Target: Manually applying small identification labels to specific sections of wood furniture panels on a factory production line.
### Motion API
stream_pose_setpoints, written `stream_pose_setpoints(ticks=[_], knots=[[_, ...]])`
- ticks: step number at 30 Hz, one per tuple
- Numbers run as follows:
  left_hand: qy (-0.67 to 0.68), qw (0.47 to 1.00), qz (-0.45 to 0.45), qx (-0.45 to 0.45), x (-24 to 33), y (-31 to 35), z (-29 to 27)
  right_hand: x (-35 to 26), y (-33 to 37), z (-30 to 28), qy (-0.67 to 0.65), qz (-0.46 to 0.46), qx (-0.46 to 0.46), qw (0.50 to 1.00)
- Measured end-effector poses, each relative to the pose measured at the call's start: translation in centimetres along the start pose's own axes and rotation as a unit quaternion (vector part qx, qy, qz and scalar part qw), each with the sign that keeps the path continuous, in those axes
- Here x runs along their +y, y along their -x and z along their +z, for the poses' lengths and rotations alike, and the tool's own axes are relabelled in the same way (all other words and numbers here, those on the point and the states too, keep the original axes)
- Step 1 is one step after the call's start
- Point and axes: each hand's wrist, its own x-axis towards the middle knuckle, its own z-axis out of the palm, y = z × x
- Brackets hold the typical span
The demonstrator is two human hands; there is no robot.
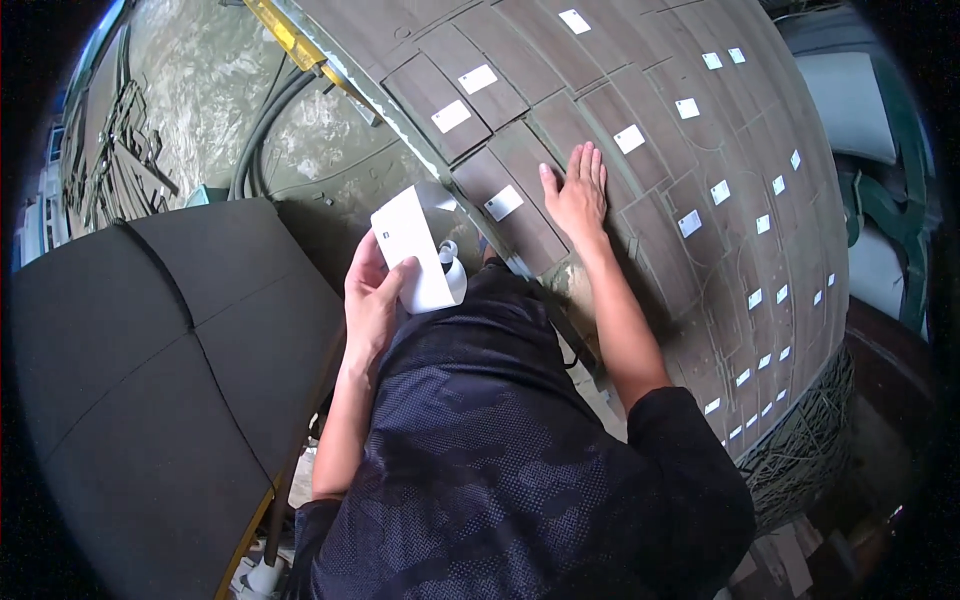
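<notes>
My left hand [368,305] holds a roll of white labels [412,258], thumb on its front face and fingers behind. Its strip curls round toward the table's edge, and a small dark mark shows on the front. My right hand [580,203] lies open on the brown cut sheet material [655,215], fingers stretched out and pointing away from me. Whether anything lies under the palm is hidden. Just left of that hand, a white label [503,203] sits on one cut piece. Another label [629,139] is to the right of its fingertips.
Many more pieces with white labels cover the table to the right. A stack of dark grey sheets [110,330] stands at my left. Black hoses [255,135] run along the worn floor [330,140], near a yellow metal bar [288,35]. Tangled offcuts [805,440] hang at lower right.
</notes>
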Motion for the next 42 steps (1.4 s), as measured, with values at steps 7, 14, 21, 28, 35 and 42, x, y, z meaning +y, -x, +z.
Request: stream_pose_setpoints(ticks=[7, 14, 21, 28, 35, 42], knots=[[0.007, 1.0, 0.025, -0.013, 0.4, 0.5, 0.0, 1.2, -0.7, -1.6, 0.016, -0.034, -0.058, 0.998], [0.029, 0.998, 0.048, -0.037, 1.0, 1.1, -0.2, -0.1, -1.1, -3.3, 0.059, -0.064, 0.033, 0.996], [0.055, 0.997, 0.052, -0.018, 1.8, 1.7, -1.5, -1.6, -0.8, -3.0, 0.069, -0.034, 0.124, 0.989], [0.062, 0.996, 0.06, -0.026, 1.8, 1.7, -2.8, -2.3, -0.8, -2.2, 0.096, -0.034, 0.132, 0.986], [0.062, 0.996, 0.057, -0.027, 2.3, 1.6, -3.1, -6.1, -0.5, -4.7, -0.1, -0.1, 0.103, 0.985], [0.072, 0.993, 0.075, -0.052, 2.8, 1.5, -2.9, -19.8, 2.9, -12.0, -0.549, -0.091, -0.178, 0.812]])
